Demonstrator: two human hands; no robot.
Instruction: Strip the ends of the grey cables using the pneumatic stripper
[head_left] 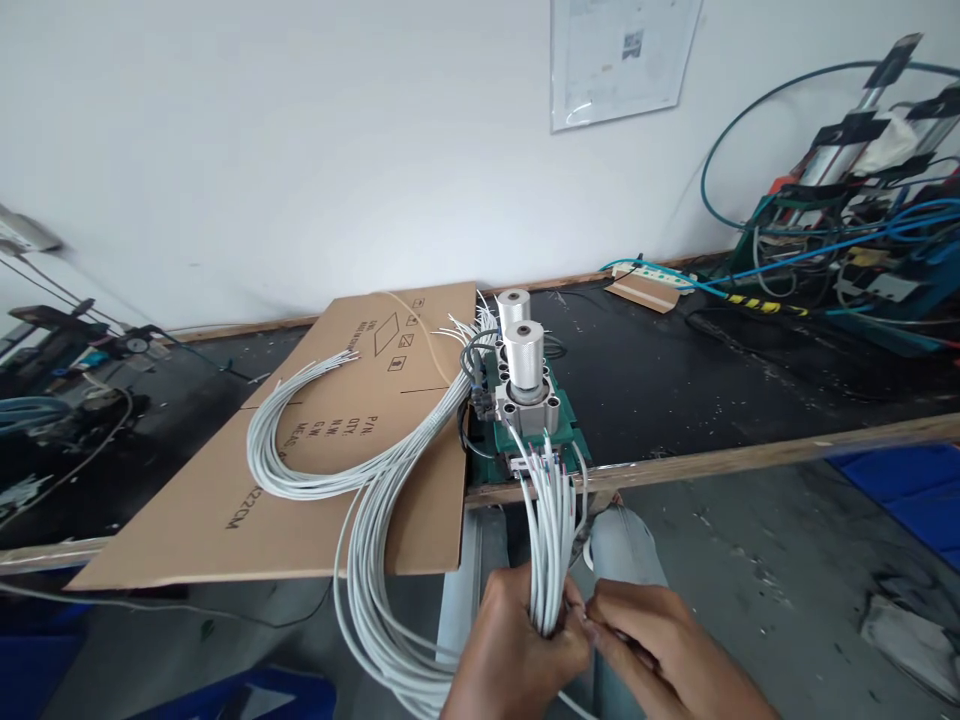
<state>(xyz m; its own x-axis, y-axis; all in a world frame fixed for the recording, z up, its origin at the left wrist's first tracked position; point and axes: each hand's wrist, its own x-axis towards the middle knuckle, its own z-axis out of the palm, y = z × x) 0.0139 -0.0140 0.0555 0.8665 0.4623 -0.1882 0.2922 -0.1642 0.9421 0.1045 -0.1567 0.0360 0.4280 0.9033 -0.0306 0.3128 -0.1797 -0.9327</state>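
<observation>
My left hand [514, 650] is closed around a bundle of thin grey cables [546, 540], low in the middle of the view. The cables' stripped ends point up toward a small green press machine [529, 420] with two silver cylinders at the bench's front edge. My right hand [649, 640] pinches one cable at the bundle, right beside the left hand. The rest of the cables loop down below the bench and back up over a flat cardboard sheet [300, 480], where their far ends fan out.
A black-topped bench [675, 380] runs along a white wall. Machines with blue hoses [847, 230] crowd the back right. More equipment [60, 350] sits at the left. A power strip [660, 275] lies near the wall. Blue bins [915, 490] stand under the bench at right.
</observation>
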